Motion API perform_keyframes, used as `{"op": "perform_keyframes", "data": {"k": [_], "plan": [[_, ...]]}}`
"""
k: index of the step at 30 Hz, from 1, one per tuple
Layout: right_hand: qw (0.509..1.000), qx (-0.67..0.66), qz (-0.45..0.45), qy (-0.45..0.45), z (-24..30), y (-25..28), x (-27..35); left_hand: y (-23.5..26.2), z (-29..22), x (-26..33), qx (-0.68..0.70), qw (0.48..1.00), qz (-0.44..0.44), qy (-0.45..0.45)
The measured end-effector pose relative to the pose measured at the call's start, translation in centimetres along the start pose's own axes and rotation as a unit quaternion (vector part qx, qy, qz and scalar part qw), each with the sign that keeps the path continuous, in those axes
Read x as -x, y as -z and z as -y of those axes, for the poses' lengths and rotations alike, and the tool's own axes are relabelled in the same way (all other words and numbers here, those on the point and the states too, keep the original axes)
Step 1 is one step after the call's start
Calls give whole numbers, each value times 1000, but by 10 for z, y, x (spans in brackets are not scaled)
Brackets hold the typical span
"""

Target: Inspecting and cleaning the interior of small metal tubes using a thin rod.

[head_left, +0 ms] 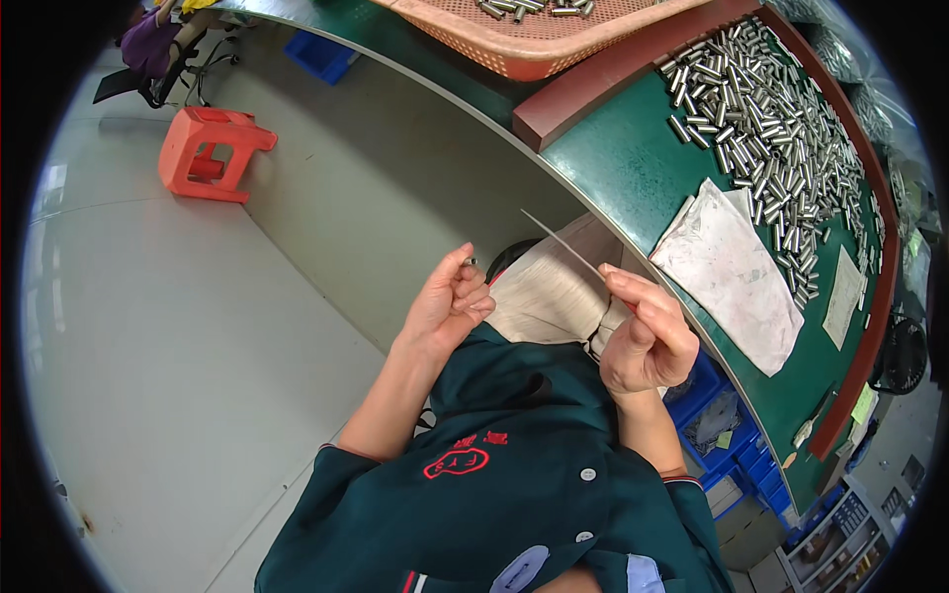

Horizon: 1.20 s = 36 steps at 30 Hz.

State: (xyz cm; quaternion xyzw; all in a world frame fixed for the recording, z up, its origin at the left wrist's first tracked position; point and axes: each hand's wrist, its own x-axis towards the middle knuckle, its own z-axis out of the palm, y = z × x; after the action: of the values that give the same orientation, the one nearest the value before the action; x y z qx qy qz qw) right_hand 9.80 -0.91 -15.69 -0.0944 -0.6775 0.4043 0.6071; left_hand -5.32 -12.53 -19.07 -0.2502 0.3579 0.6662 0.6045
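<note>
My left hand is closed over my lap, pinching a small metal cylinder between thumb and fingertip, with only its end showing. Across from it, my right hand grips a thin, pointed metal rod tool. Its tip points up and to the left, apart from the cylinder. A bit of red shows at the palm, perhaps its handle, but the fingers hide most of it. To the right, a stained white cloth lies on the green tabletop, beside a heap of short shiny metal cylinders.
A red-brown wooden rail borders the tabletop. Beyond it stands an orange plastic basket holding more cylinders. A smaller cloth lies near the far rail. Blue bins sit below the table; a red stool stands on the floor.
</note>
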Motion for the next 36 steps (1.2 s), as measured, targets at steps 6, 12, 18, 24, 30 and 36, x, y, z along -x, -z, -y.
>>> {"op": "perform_keyframes", "data": {"k": [6, 12, 18, 24, 30, 36], "plan": [[994, -41, 81, -62, 7, -6, 9, -1, 5, -1, 44, 997, 33, 49], [987, -26, 155, 24, 9, -12, 15, -8, 7, 2, 79, 985, 139, 71], [974, -9, 217, 58, 13, -13, 23, -15, 10, 5, 106, 977, 167, 77], [980, -16, 191, 53, 16, -11, 24, -12, 8, 6, 108, 968, 205, 96], [990, 18, 136, 29, 10, -6, 23, -17, 6, 14, 136, 957, 229, 116], [999, 12, 46, 6, 9, 1, 21, -21, 3, 19, -323, 906, 83, -262]]}}
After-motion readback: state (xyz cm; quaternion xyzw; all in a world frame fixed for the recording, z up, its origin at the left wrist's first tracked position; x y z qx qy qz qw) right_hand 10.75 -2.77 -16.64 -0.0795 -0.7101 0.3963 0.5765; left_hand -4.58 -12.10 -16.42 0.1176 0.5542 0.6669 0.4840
